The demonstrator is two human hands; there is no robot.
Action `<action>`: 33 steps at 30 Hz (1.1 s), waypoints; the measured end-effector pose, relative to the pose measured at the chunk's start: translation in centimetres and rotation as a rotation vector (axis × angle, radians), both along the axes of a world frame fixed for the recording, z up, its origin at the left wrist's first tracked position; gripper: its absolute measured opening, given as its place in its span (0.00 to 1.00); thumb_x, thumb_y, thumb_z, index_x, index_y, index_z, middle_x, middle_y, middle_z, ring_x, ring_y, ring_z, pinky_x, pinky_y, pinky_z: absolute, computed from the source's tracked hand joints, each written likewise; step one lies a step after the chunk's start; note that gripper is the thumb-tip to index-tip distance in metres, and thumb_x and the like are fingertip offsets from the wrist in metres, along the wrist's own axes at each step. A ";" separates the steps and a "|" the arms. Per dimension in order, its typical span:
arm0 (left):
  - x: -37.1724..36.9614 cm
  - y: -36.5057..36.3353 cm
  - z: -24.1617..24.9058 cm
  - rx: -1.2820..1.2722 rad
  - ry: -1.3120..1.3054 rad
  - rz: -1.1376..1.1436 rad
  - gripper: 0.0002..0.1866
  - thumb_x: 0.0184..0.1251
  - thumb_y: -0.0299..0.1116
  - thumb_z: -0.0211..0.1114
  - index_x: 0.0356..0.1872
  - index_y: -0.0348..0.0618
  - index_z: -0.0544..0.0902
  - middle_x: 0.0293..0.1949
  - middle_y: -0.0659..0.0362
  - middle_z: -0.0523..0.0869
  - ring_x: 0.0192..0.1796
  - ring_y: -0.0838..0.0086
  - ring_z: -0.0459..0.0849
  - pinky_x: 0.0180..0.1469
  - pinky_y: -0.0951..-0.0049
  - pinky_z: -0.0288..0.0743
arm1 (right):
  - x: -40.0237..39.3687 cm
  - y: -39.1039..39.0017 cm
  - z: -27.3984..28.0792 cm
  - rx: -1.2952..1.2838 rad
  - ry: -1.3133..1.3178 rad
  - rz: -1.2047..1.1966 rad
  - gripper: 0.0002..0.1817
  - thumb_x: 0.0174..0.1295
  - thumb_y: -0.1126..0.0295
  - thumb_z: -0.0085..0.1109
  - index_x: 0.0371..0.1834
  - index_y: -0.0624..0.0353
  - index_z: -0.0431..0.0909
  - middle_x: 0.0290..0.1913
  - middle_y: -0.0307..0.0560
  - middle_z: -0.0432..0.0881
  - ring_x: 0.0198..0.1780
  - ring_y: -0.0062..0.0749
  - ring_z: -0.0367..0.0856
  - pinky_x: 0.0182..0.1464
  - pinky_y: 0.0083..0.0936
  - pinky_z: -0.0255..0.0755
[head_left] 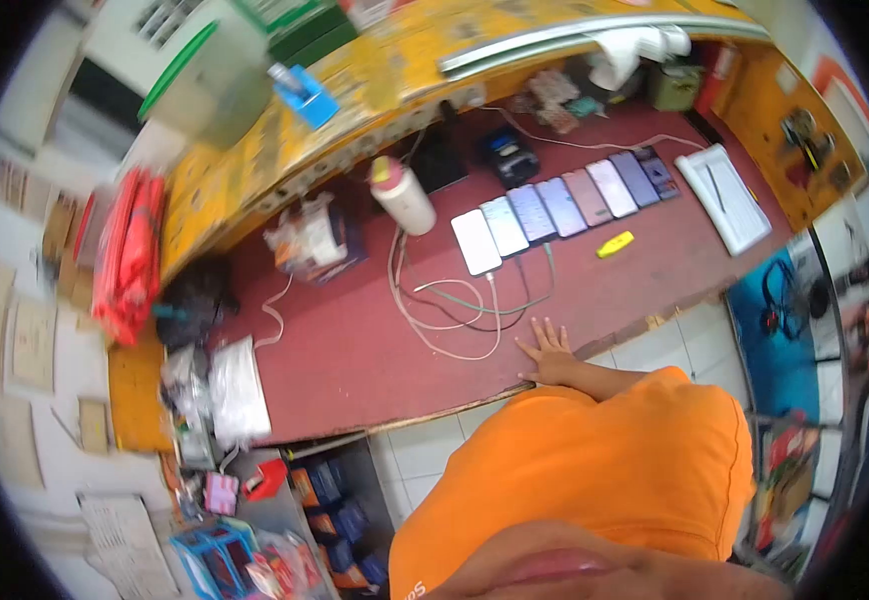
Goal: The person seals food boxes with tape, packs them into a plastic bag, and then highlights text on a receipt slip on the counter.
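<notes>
My right hand (552,358) lies flat on the red desk top (355,360) near its front edge, palm down, fingers spread, holding nothing. Above it, loops of white, green and dark cable lie on the desk. A row of several phones stretches to the upper right, starting with a white-screened phone (476,242), which has a white cable at its lower end. A yellow highlighter (615,245) lies below the row. Behind the phones sits a black device (511,156). My left hand is out of view.
A white bottle (410,205) with a pink top stands left of the phones. A white tray with a pen (720,190) lies at the right. Plastic-wrapped items (315,240), a white packet (240,390) and red bags (130,255) are at the left. A wooden shelf (375,80) runs behind.
</notes>
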State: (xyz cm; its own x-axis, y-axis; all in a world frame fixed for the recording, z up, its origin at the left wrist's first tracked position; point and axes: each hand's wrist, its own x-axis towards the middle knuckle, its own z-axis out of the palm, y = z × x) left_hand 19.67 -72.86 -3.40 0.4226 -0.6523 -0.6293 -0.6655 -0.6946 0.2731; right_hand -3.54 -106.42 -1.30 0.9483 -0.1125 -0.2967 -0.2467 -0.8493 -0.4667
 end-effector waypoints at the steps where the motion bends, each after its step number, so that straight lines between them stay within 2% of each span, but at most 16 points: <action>1: -1.3 1.8 -0.5 -0.033 0.002 0.074 0.34 0.63 0.60 0.52 0.61 0.43 0.71 0.56 0.44 0.76 0.60 0.53 0.73 0.61 0.57 0.66 | 0.5 0.2 0.2 -0.042 0.088 -0.045 0.45 0.54 0.39 0.55 0.73 0.40 0.49 0.74 0.62 0.26 0.74 0.62 0.25 0.69 0.60 0.30; 4: -10.9 11.7 -2.3 -0.116 -0.002 0.465 0.34 0.63 0.60 0.52 0.61 0.43 0.71 0.55 0.44 0.77 0.59 0.53 0.74 0.60 0.57 0.66 | 2.9 2.3 2.2 -0.162 0.355 -0.084 0.48 0.53 0.35 0.53 0.74 0.37 0.44 0.74 0.58 0.22 0.74 0.61 0.20 0.69 0.58 0.25; 6: -22.3 16.4 -2.9 -0.177 -0.029 0.839 0.34 0.63 0.60 0.53 0.61 0.43 0.72 0.55 0.44 0.77 0.59 0.53 0.74 0.60 0.57 0.67 | 4.9 4.3 4.1 -0.321 0.471 0.087 0.48 0.54 0.37 0.53 0.73 0.47 0.49 0.74 0.66 0.37 0.74 0.61 0.35 0.71 0.51 0.36; 8: -34.2 17.7 -6.0 -0.231 -0.082 1.252 0.34 0.63 0.60 0.53 0.60 0.43 0.72 0.54 0.44 0.78 0.59 0.53 0.74 0.60 0.57 0.67 | 10.4 8.1 15.5 0.195 0.912 0.508 0.42 0.58 0.46 0.56 0.69 0.61 0.56 0.68 0.70 0.56 0.70 0.57 0.54 0.68 0.44 0.53; 9: -35.3 18.8 -7.4 -0.331 0.018 1.622 0.31 0.62 0.58 0.55 0.56 0.42 0.74 0.48 0.44 0.82 0.52 0.52 0.79 0.55 0.59 0.71 | 11.5 11.0 14.3 0.104 0.941 0.682 0.42 0.58 0.46 0.56 0.69 0.61 0.56 0.68 0.70 0.56 0.70 0.57 0.54 0.68 0.44 0.53; 10: -38.9 22.7 -15.3 -0.301 -0.081 1.375 0.30 0.62 0.57 0.56 0.54 0.42 0.76 0.46 0.45 0.82 0.49 0.53 0.81 0.53 0.62 0.73 | 11.9 12.4 12.0 0.373 0.883 0.594 0.37 0.59 0.54 0.58 0.67 0.64 0.59 0.63 0.67 0.64 0.66 0.53 0.62 0.63 0.41 0.60; 11: -40.7 24.0 -15.7 -0.285 -0.117 1.512 0.30 0.62 0.57 0.56 0.54 0.42 0.76 0.48 0.45 0.82 0.51 0.53 0.79 0.55 0.62 0.72 | 12.9 14.6 10.5 0.648 0.832 0.464 0.33 0.60 0.61 0.60 0.64 0.67 0.63 0.58 0.65 0.73 0.61 0.49 0.71 0.59 0.38 0.67; 13: -42.0 24.7 -8.4 -0.258 0.000 2.001 0.29 0.61 0.56 0.56 0.52 0.40 0.78 0.51 0.45 0.80 0.56 0.53 0.76 0.59 0.62 0.69 | 14.7 21.9 9.2 0.640 0.627 0.664 0.30 0.60 0.67 0.59 0.64 0.66 0.63 0.55 0.60 0.76 0.59 0.44 0.74 0.53 0.33 0.71; 15: -46.7 27.9 -11.3 -0.193 -0.081 2.077 0.30 0.61 0.56 0.55 0.52 0.39 0.78 0.51 0.46 0.80 0.56 0.53 0.77 0.59 0.62 0.69 | 14.9 29.6 8.8 0.694 0.398 0.793 0.27 0.61 0.73 0.58 0.64 0.66 0.63 0.51 0.56 0.79 0.56 0.38 0.77 0.46 0.28 0.75; 17: -50.6 30.0 -8.6 -0.238 0.007 2.066 0.30 0.62 0.55 0.54 0.53 0.38 0.77 0.52 0.47 0.80 0.56 0.53 0.76 0.59 0.62 0.69 | 15.2 38.0 9.1 0.928 0.289 0.713 0.25 0.62 0.71 0.57 0.62 0.66 0.64 0.39 0.51 0.83 0.41 0.33 0.84 0.36 0.20 0.75; 18: -53.4 31.6 -16.3 -0.120 -0.023 2.129 0.31 0.62 0.55 0.53 0.54 0.37 0.76 0.55 0.46 0.78 0.57 0.54 0.75 0.60 0.63 0.68 | 15.0 41.8 10.9 0.922 0.294 0.730 0.25 0.62 0.71 0.57 0.62 0.66 0.64 0.39 0.51 0.83 0.41 0.33 0.84 0.36 0.20 0.75; 19: -54.3 33.0 -15.0 -0.128 0.218 2.187 0.30 0.64 0.55 0.51 0.55 0.40 0.76 0.57 0.47 0.76 0.58 0.54 0.74 0.60 0.61 0.68 | 14.9 45.3 13.1 0.859 0.367 0.754 0.23 0.62 0.71 0.58 0.59 0.65 0.67 0.37 0.51 0.83 0.38 0.31 0.83 0.32 0.18 0.74; 20: -57.7 33.5 -18.4 -0.084 -0.019 1.926 0.27 0.65 0.53 0.50 0.56 0.45 0.75 0.57 0.45 0.75 0.58 0.53 0.74 0.58 0.59 0.69 | 14.4 48.7 14.8 0.789 0.445 0.768 0.21 0.61 0.71 0.59 0.57 0.64 0.70 0.35 0.51 0.82 0.35 0.28 0.83 0.28 0.17 0.72; 23: -61.3 35.6 -18.3 -0.069 -0.042 1.949 0.26 0.65 0.52 0.50 0.56 0.45 0.76 0.56 0.45 0.76 0.58 0.53 0.75 0.58 0.59 0.70 | 13.8 57.2 15.7 0.672 0.477 0.948 0.17 0.62 0.69 0.59 0.52 0.65 0.73 0.29 0.45 0.82 0.23 0.21 0.78 0.27 0.17 0.71; 28: -66.0 37.4 -16.9 -0.023 -0.091 1.987 0.24 0.66 0.50 0.50 0.55 0.45 0.76 0.54 0.45 0.77 0.56 0.55 0.76 0.56 0.60 0.71 | 14.3 66.8 13.7 0.812 0.327 1.141 0.15 0.62 0.68 0.59 0.49 0.64 0.75 0.27 0.40 0.79 0.26 0.17 0.76 0.30 0.16 0.71; 33: -61.1 41.9 -16.9 0.021 -0.135 2.046 0.23 0.67 0.48 0.51 0.54 0.45 0.76 0.52 0.45 0.78 0.54 0.56 0.78 0.54 0.61 0.73 | 16.6 73.5 12.2 0.798 0.344 1.185 0.15 0.61 0.68 0.60 0.49 0.63 0.76 0.27 0.36 0.78 0.28 0.14 0.74 0.31 0.15 0.69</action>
